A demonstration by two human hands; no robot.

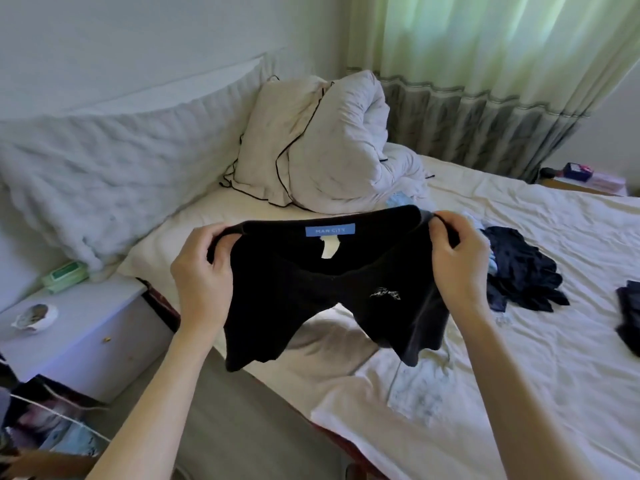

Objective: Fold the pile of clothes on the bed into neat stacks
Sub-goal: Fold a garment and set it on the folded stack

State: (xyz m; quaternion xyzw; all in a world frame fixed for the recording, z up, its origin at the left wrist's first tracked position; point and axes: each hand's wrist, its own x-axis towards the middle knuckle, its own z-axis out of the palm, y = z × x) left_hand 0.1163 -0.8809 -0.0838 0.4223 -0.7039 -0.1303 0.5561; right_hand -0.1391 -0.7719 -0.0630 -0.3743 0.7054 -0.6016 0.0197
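Opening step: left hand [202,275] and right hand [457,261], fingers curled, pinching the black Man City shirt [322,289] aloft by its shoulders. Next: laying flat on bed [519,393]. Dark clothes pile [523,271], probably unfolded, at three o'clock.

bed [519,341] w/ duvet [332,147], dark clothes [519,271]

walls [138,29] – white | curtain [485,46] – pale green, daylit | nightstand [86,323] beside bed [519,375] | floor [225,427] grey
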